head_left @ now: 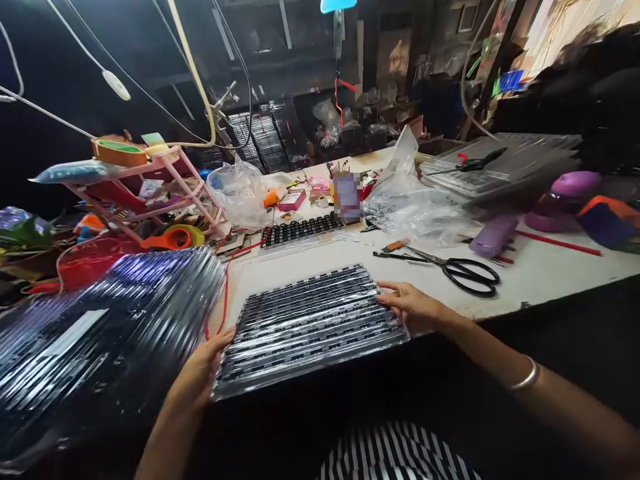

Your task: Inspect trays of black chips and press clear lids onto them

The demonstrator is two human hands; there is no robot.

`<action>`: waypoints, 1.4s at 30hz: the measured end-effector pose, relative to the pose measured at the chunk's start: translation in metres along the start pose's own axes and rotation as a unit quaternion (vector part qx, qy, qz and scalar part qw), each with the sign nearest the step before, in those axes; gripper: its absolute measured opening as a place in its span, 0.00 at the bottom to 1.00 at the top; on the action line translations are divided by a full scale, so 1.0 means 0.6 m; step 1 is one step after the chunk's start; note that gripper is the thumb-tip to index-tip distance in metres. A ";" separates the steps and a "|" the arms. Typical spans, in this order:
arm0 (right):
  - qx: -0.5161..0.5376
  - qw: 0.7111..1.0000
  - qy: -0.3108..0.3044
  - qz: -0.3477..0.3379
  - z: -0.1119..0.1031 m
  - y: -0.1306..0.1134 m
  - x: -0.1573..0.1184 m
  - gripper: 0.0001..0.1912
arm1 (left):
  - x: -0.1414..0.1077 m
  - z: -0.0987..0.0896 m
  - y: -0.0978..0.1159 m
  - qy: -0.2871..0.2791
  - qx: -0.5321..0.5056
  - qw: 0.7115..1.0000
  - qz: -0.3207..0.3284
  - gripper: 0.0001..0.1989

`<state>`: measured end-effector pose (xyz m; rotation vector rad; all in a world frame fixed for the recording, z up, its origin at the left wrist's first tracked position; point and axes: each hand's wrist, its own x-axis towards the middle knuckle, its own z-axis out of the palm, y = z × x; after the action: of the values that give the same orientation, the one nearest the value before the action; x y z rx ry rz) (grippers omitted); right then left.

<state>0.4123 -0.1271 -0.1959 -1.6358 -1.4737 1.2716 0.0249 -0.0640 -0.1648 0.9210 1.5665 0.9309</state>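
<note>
Between my two hands is a clear ridged plastic tray [305, 327] filled with rows of small dark parts. It is tilted at the table's front edge. My left hand [207, 360] is closed on its left side, with the fingertips partly hidden behind it. My right hand [407, 303] grips the right edge, thumb and fingers about the rim. Just beyond my right hand, a pair of black-handled scissors [467, 273] lies on the white table [280, 267]. A tall stack of similar shiny trays [125, 333] stands to the left of my left hand.
A pink rack [175, 180] with tape rolls stands back left. Behind the tray lies a black grid-like piece [303, 229]. Clear plastic bags [415, 207], a purple tube-like object [493, 237] and more stacked trays [515, 160] occupy the right. A red cord [225, 293] runs down the table's left.
</note>
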 end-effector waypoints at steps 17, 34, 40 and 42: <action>-0.322 0.912 0.213 -0.138 0.056 0.041 -0.011 0.23 | 0.055 0.018 -0.123 0.039 0.415 0.817 0.397 0.27; -0.215 0.939 0.206 -0.174 0.011 0.054 0.033 0.23 | 0.001 0.020 -0.096 -0.052 0.423 0.851 0.307 0.27; -0.144 0.955 0.207 -0.159 0.028 0.041 0.029 0.24 | 0.003 0.044 -0.099 -0.006 0.378 0.873 0.308 0.26; -0.094 0.961 0.217 -0.141 0.036 0.038 0.029 0.23 | 0.002 0.050 -0.096 0.012 0.326 0.894 0.308 0.27</action>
<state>0.4005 -0.1189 -0.2288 -1.6204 -1.5065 0.5842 0.0488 -0.0828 -0.2220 1.9717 1.6613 0.8320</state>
